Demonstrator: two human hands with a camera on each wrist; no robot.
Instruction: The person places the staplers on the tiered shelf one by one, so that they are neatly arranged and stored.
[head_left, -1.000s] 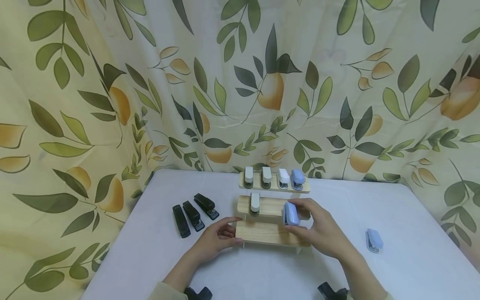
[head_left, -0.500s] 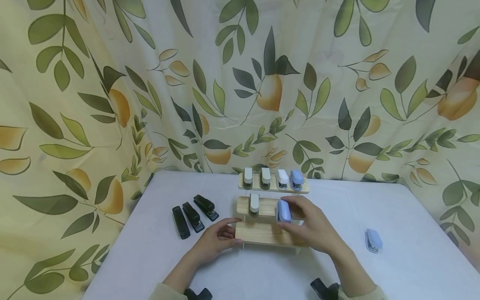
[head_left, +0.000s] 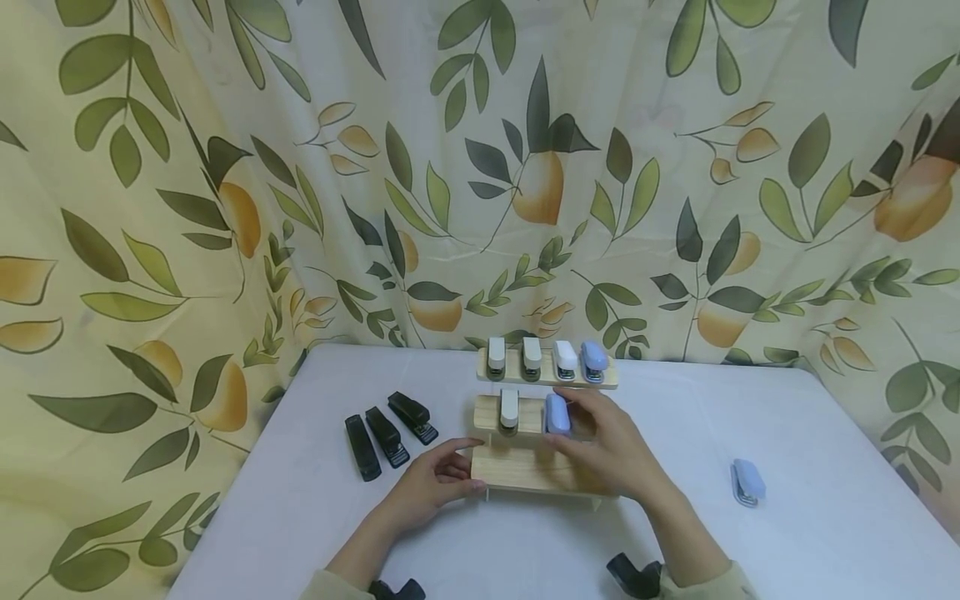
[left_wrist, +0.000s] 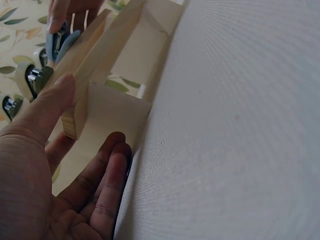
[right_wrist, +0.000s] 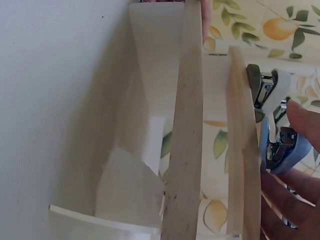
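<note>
A three-tier wooden display stand (head_left: 525, 468) stands on the table with small staplers on its upper two tiers. My right hand (head_left: 611, 442) pinches a blue stapler (head_left: 557, 414) between thumb and fingers, at the middle tier. In the right wrist view that blue stapler (right_wrist: 285, 150) has its base right at the board's face. Left of it on the same tier is a grey-white stapler (head_left: 509, 410). My left hand (head_left: 437, 477) grips the left end of the bottom tier; in the left wrist view the thumb (left_wrist: 62, 92) lies on the board, other fingers below.
On the top tier stand two grey-white staplers (head_left: 497, 357), a white stapler (head_left: 566, 360) and a blue one (head_left: 595, 360). Several black staplers (head_left: 386, 435) lie left of the stand. Another blue stapler (head_left: 747, 482) lies far right. A leaf-patterned curtain (head_left: 480, 167) hangs behind the table.
My right hand has moved left with the blue stapler, bringing it down onto the middle tier beside the grey-white stapler. My left hand has stayed at the stand's left end.
</note>
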